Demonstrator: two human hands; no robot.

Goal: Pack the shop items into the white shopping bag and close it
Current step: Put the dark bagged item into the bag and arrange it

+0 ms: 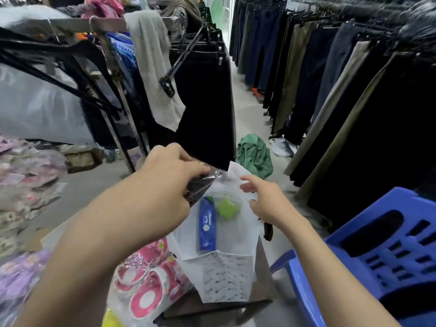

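The white shopping bag (226, 274) stands open on a small table in front of me. Inside it lie a blue toothpaste box (207, 224) and a green packet (227, 208). My left hand (169, 171) grips a dark item in clear plastic wrap (200, 185) at the bag's left rim, partly over the opening. My right hand (262, 197) touches the bag's far right rim, fingers spread and pinching the white edge.
Pink-and-white packaged items (151, 284) lie left of the bag. A blue plastic chair (382, 251) stands at the right. Racks of hanging trousers (330, 90) line both sides of the aisle. A green cloth (254, 156) lies on the floor ahead.
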